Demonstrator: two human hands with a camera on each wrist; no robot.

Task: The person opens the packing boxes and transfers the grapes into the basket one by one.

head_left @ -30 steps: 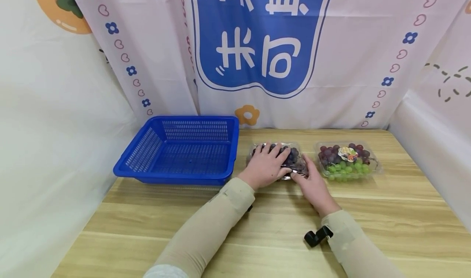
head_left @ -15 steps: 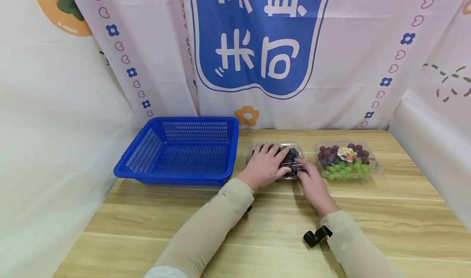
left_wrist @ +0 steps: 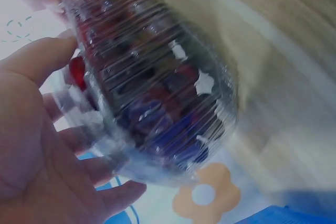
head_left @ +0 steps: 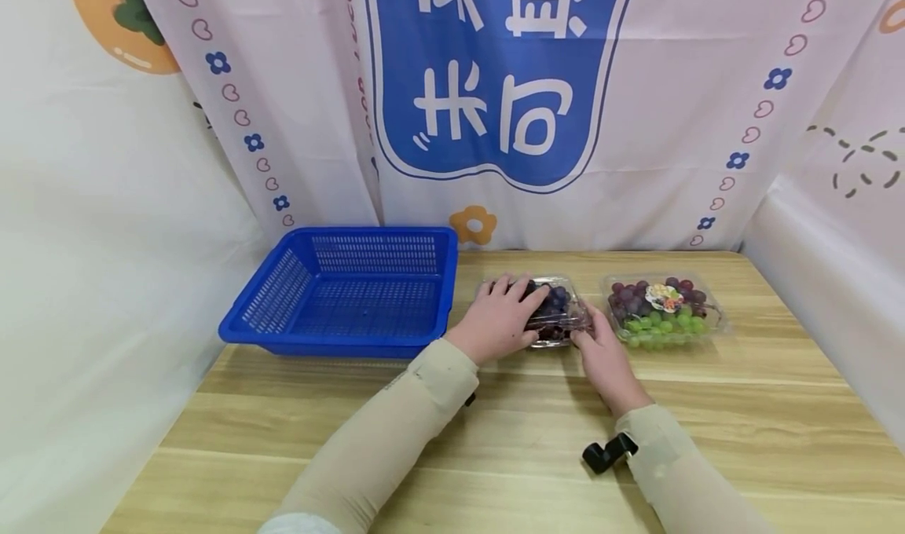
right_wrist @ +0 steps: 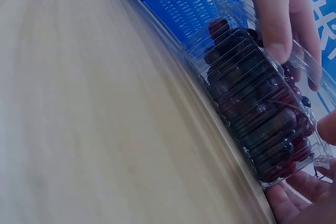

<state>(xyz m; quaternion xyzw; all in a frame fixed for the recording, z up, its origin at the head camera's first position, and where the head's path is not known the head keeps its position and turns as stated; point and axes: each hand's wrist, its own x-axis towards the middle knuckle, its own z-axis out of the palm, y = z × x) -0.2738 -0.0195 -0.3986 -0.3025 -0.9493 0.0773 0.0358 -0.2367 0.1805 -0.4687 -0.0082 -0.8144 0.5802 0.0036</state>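
Observation:
A clear plastic clamshell box of dark grapes (head_left: 557,298) sits on the wooden table, just right of the blue basket. Spread across its top is my left hand (head_left: 495,318), fingers straight and thumb toward the near edge. My right hand (head_left: 610,361) grips the box's right end, thumb at the near right corner. In the right wrist view the ribbed side of the grape box (right_wrist: 252,103) faces the camera, with the right fingers low at its end. The left wrist view shows the left hand (left_wrist: 47,145) with its fingers along the lid.
A blue slotted plastic basket (head_left: 332,347) stands at the left back. To the right lies a second clear box of red and green grapes (head_left: 661,314) with a round label. A printed cloth (head_left: 672,126) hangs behind the wooden table (head_left: 523,455).
My right thumb and fingers have shifted along the box's near right corner. My left hand has slid slightly left on the lid, its fingers still spread.

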